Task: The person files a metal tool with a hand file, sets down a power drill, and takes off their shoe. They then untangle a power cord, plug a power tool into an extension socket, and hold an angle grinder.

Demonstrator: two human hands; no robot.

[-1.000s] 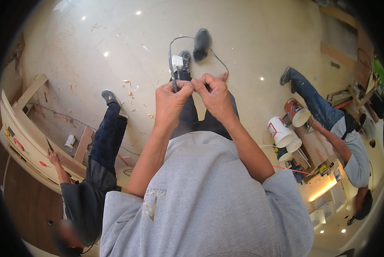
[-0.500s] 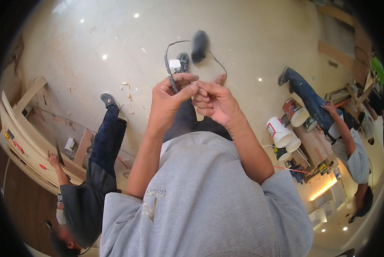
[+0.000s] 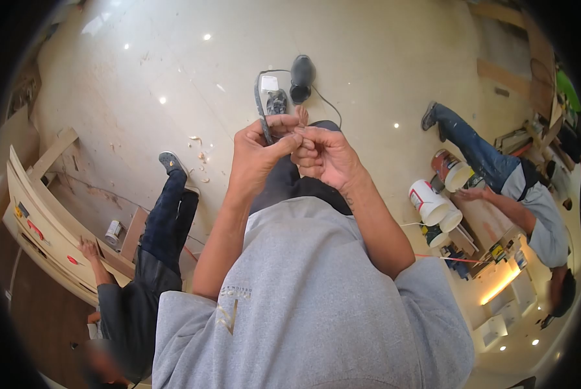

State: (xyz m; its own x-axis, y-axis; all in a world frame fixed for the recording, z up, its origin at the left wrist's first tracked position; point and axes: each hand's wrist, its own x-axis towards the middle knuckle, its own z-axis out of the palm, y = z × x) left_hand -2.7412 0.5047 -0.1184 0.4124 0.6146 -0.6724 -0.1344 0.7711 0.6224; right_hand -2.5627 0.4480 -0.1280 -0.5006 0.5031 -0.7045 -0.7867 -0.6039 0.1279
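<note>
My left hand [image 3: 259, 150] is closed, thumb and index finger in a pinch, with a dark cable [image 3: 260, 107] running into its curve. My right hand [image 3: 329, 154] is pinched closed too, its fingertips meeting the left ones. Whatever small thing lies between the fingertips is too small to make out. Beyond the hands on the floor are a black shoe [image 3: 302, 70], a patterned dark shoe [image 3: 277, 102] and a white box-like piece [image 3: 269, 83]. A bare foot [image 3: 302, 115] shows just behind the fingers.
At left, a person in dark clothes [image 3: 138, 292] stands by a pale wooden furniture piece [image 3: 57, 227]. Wood shavings [image 3: 203, 157] lie on the floor. At right, another person [image 3: 520, 194] bends by several buckets [image 3: 426, 200]. An orange cord [image 3: 449, 258] crosses nearby.
My hands stay pinched together. The bare foot has shifted left toward the black shoe. The person at right has moved a hand from the leg toward the buckets. The view has shifted slightly.
</note>
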